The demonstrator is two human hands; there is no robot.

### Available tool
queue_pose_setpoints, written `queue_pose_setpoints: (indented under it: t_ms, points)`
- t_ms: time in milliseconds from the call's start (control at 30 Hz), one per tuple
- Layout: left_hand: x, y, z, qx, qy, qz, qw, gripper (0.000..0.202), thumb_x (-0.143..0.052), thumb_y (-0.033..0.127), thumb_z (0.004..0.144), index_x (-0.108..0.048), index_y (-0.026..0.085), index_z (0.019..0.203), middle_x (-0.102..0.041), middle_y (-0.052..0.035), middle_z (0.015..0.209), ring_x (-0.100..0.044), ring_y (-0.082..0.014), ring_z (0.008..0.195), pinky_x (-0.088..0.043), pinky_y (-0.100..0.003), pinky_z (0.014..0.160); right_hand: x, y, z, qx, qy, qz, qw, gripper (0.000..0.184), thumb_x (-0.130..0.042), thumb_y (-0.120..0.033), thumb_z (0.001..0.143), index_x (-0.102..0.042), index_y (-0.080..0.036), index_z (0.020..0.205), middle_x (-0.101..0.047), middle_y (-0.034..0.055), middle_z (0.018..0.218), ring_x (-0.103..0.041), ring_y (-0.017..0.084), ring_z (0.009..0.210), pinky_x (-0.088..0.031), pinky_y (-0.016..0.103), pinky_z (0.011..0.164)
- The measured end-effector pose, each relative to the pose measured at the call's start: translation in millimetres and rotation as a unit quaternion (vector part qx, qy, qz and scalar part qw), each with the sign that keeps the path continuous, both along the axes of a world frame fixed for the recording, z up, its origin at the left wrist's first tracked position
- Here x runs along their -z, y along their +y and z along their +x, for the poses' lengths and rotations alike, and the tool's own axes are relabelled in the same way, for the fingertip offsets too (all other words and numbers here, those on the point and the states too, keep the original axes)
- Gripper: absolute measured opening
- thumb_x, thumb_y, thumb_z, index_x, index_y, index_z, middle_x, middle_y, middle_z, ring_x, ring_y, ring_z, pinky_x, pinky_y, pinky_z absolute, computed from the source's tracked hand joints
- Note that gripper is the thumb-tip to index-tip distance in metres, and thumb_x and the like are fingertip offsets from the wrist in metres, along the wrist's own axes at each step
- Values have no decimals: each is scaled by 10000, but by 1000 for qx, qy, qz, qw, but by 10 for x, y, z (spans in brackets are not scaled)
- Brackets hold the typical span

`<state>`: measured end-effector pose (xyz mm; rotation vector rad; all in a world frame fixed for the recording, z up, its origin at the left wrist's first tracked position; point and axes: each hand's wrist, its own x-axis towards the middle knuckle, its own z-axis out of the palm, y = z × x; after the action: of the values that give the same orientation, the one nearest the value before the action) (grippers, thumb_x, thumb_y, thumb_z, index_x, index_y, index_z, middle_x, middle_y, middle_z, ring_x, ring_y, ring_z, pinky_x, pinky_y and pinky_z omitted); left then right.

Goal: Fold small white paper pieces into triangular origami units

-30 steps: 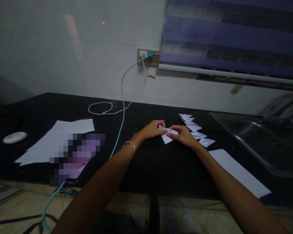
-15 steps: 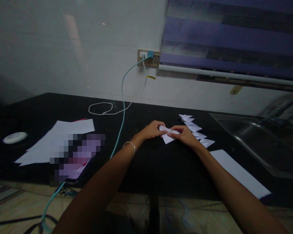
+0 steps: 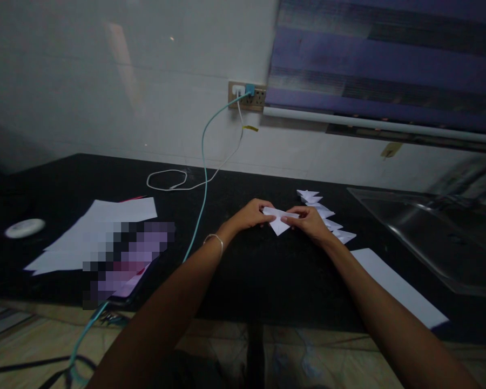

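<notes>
A small folded paper triangle [image 3: 280,222], white with its point toward me, is held between both hands over the black counter. My left hand [image 3: 254,215] pinches its left corner, thumb on top and fingers behind. On the right corner, my right hand [image 3: 309,221] grips in the same way, its thumb lying across the paper. Just beyond my right hand, several folded white paper pieces [image 3: 321,209] lie in an overlapping row; the nearest ones are partly covered by that hand.
White paper sheets [image 3: 79,232] and a phone [image 3: 135,278], partly pixelated, lie left. Beside them is a white oval object [image 3: 25,228]. A teal cable [image 3: 203,200] and white cable [image 3: 167,189] cross the counter [image 3: 243,292]. Right are a paper stack [image 3: 397,286] and a metal sink [image 3: 433,237].
The paper triangle has turned a little and lies more level between my hands. My thumbs have moved slightly apart, and my right hand has shifted slightly to the right.
</notes>
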<state>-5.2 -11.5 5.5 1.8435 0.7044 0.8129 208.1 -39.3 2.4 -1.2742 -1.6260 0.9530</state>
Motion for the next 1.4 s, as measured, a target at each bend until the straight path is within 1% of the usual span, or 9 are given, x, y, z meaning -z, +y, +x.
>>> queue_pose_setpoints:
  t_ms: [133,300,367,567,800,1033,1167,1300,1400]
  points:
    - [-3,16,-3,-8,-18,-15,1000,227,-685,273,747,-673,103,897,-610,-17,670,-503,-73,470,-369,-212,458,24,14,20,9,32,12,999,321,-812,-393,606,-724,-164,813,-645,16,625,-500,112,504,-365,251,466]
    - [6,49,-16,-16,-53,-5,998,218,-698,268,742,-688,95,874,-614,-10,635,-510,-65,456,-367,-202,460,19,1,21,-13,126,-10,992,372,-817,-356,607,-720,-169,914,-712,75,893,-626,165,707,-501,302,627]
    - [7,57,-19,-25,-53,-4,998,228,-698,274,743,-695,93,880,-620,-10,622,-523,-70,460,-376,-202,467,16,-5,17,-17,145,-33,989,383,-832,-342,587,-710,-167,905,-711,76,898,-644,176,737,-529,313,663]
    - [-7,49,-21,-32,-36,-7,999,249,-684,276,753,-694,95,923,-625,-13,612,-529,-75,452,-380,-205,470,42,6,2,-47,139,-90,985,414,-817,-378,630,-694,-168,964,-703,72,878,-650,152,696,-557,250,572]
    - [-26,27,-45,16,-58,-34,998,296,-684,267,727,-686,98,969,-655,-26,684,-537,-74,457,-357,-196,451,66,15,4,-48,158,-69,984,355,-800,-389,665,-703,-185,940,-693,49,834,-652,145,696,-571,245,586]
    - [-40,49,-77,19,-58,-11,998,323,-633,234,762,-729,121,1049,-663,-27,640,-538,-81,456,-374,-223,494,5,-28,-2,-63,177,-61,980,300,-769,-307,675,-750,-208,958,-704,70,1001,-653,165,786,-575,267,629]
    - [-74,32,-82,-5,-34,-17,999,279,-625,230,765,-752,128,991,-655,-30,596,-535,-85,455,-372,-230,505,11,-16,-5,-58,168,-41,983,226,-753,-279,666,-775,-216,883,-716,66,971,-651,171,767,-575,292,642]
    - [-65,35,-76,19,-53,-32,998,326,-662,289,755,-714,129,1034,-685,-51,749,-569,-82,500,-351,-212,479,59,26,20,-44,156,-4,987,213,-735,-285,687,-779,-216,883,-720,65,958,-652,170,748,-567,287,626]
    - [-34,48,-41,6,-89,-71,993,427,-561,443,849,-614,149,1154,-656,-45,807,-589,-82,499,-302,-196,420,90,48,41,-39,140,25,989,217,-713,-282,706,-776,-216,903,-719,63,972,-643,154,693,-550,277,592]
